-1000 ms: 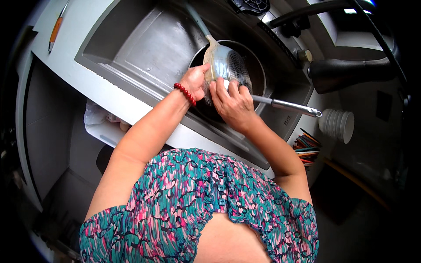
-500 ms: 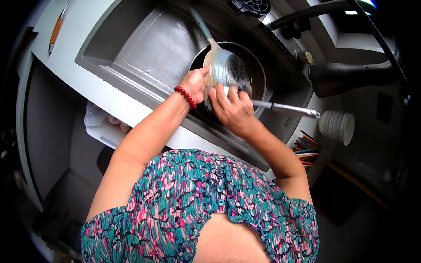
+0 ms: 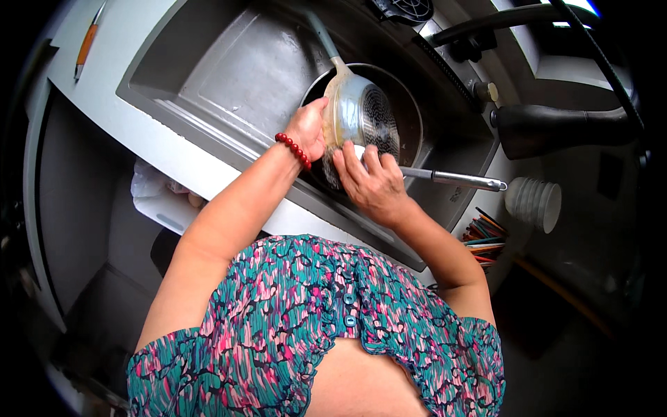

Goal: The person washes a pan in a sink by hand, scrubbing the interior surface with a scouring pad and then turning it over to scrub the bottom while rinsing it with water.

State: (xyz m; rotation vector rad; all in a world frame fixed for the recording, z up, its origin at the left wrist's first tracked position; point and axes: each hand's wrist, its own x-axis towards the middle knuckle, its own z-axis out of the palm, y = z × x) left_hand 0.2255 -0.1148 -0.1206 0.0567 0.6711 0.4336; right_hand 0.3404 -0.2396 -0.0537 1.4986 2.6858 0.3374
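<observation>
A small frying pan [image 3: 349,110] is tilted over the sink with its stained, pale outer side and dotted metal base showing. Its grey-green handle [image 3: 321,35] points to the far left. My left hand [image 3: 308,126], a red bead bracelet at the wrist, is closed on the pan's left edge. Against the near part of the pan's outside, the bent fingers of my right hand [image 3: 372,179] press a small white scrubbing pad [image 3: 360,151], mostly covered by them. Beneath lies a larger dark pan [image 3: 411,115] in the sink, its steel handle [image 3: 469,181] reaching right past my right hand.
The grey sink [image 3: 222,83] is set in a white counter [image 3: 104,104]. On the left lies an orange-handled peeler-like tool [image 3: 87,45]. A black faucet [image 3: 514,21] stands at the far right. Stacked white bowls [image 3: 533,201] and a bundle of coloured sticks [image 3: 486,233] are to the right.
My right hand has shifted slightly down along the pan's outside with the white pad. My left hand keeps its hold, and the small pan has barely moved.
</observation>
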